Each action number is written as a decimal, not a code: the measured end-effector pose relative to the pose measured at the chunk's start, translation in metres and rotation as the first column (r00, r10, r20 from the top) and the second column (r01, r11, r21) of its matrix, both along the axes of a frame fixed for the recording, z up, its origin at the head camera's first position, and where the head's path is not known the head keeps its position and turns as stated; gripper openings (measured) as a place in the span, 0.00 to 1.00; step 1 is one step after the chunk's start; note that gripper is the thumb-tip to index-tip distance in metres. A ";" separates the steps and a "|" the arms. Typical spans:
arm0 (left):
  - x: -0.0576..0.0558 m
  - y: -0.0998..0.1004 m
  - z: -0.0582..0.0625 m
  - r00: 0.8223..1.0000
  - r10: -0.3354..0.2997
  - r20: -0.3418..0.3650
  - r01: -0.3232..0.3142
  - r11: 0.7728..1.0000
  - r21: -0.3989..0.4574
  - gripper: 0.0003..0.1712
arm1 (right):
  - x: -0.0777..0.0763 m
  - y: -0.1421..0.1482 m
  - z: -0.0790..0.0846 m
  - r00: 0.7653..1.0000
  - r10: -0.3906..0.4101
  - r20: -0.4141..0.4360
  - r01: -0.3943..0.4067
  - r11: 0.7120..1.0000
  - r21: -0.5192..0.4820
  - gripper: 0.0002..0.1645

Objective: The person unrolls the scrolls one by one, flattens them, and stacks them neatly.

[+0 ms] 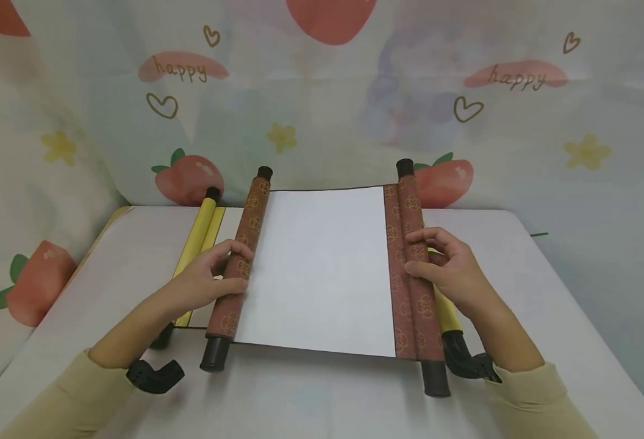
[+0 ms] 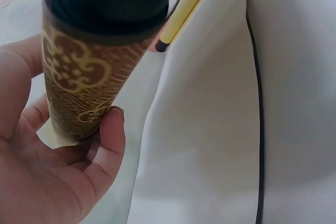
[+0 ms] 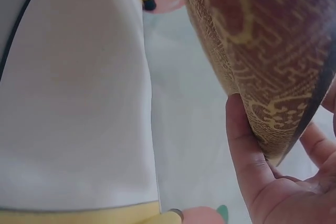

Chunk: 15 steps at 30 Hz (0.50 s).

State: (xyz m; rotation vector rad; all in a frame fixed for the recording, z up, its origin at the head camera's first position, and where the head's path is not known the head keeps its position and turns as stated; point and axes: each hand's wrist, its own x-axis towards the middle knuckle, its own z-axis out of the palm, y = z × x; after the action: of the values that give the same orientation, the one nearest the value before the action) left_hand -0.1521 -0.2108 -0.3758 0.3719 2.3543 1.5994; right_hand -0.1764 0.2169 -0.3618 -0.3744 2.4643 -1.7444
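A scroll with red-brown, gold-patterned rollers and black end caps is spread partly open, its blank white sheet [image 1: 322,268] stretched between the two ends. My left hand [image 1: 203,280] grips the left roller [image 1: 250,219], thumb on the near side and fingers wrapped around it. At the other end, my right hand [image 1: 456,268] holds the right roller [image 1: 425,305] between thumb and fingers. Both wrist views show the patterned rollers close up, tilted above a lower white sheet [image 2: 194,145]. Under the held scroll lies a yellow-edged scroll [image 1: 194,235], mostly covered by it.
The white table [image 1: 311,402] extends to both sides and toward me. Behind it hangs a backdrop [image 1: 322,122] printed with strawberries, hearts and "happy". A black wrist mount [image 1: 154,377] sits by the left cuff, and another black mount [image 1: 467,360] by the right.
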 end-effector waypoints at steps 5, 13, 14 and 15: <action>-0.001 0.004 0.000 0.999 -0.001 -0.034 -0.001 0.999 -0.048 0.15 | 0.004 0.007 0.004 1.000 -0.006 -0.027 0.007 1.000 0.026 0.26; -0.004 0.010 -0.004 0.996 -0.011 -0.083 0.001 0.993 -0.114 0.20 | 0.009 0.013 0.010 0.999 -0.007 -0.054 0.010 0.999 0.050 0.25; -0.004 0.011 -0.004 0.996 -0.013 -0.088 0.003 0.993 -0.116 0.20 | 0.010 0.014 0.011 0.998 -0.009 -0.055 0.012 0.998 0.056 0.25; -0.004 0.012 -0.004 0.996 -0.015 -0.093 0.004 0.993 -0.116 0.20 | 0.011 0.015 0.011 0.998 -0.010 -0.055 0.013 0.998 0.059 0.25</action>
State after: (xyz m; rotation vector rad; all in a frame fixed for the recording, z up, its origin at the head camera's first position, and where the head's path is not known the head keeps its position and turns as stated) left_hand -0.1558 -0.1992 -0.3800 0.4412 2.4971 1.4621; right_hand -0.1655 0.2317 -0.3504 -0.4084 2.5540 -1.6833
